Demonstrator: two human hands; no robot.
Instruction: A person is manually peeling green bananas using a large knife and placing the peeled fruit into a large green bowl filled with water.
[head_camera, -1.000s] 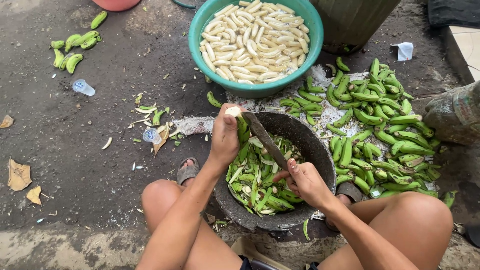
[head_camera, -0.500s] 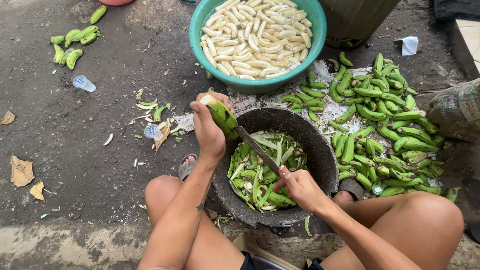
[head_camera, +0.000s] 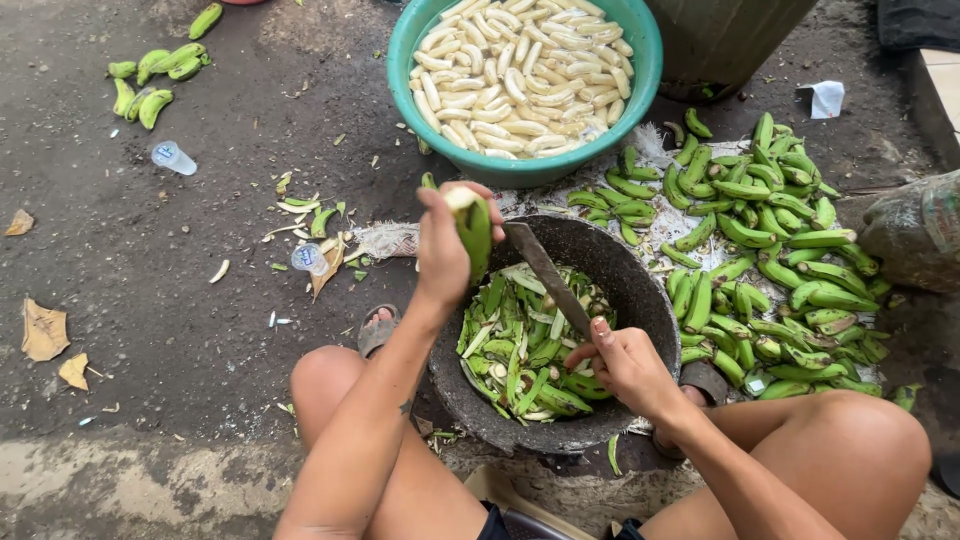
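Observation:
My left hand (head_camera: 442, 248) grips a partly peeled green banana (head_camera: 472, 226), held upright over the rim of a dark bowl (head_camera: 645, 300) full of green peels. My right hand (head_camera: 620, 362) holds a knife (head_camera: 545, 270) by the handle, with the blade's tip touching the banana. A teal basin (head_camera: 650, 50) heaped with pale peeled bananas stands just beyond the bowl. A pile of unpeeled green bananas (head_camera: 770, 260) lies on the ground to the right of the bowl.
My bare knees flank the bowl, and one foot in a sandal (head_camera: 375, 330) shows at its left. A few green bananas (head_camera: 150, 80), plastic cups (head_camera: 172, 157), peel scraps and dry leaves (head_camera: 45, 330) litter the dark ground at left. A green bin (head_camera: 730, 40) stands at back right.
My left hand has turned the banana upright and shifted a little right over the bowl's rim. The knife blade has come up against the banana.

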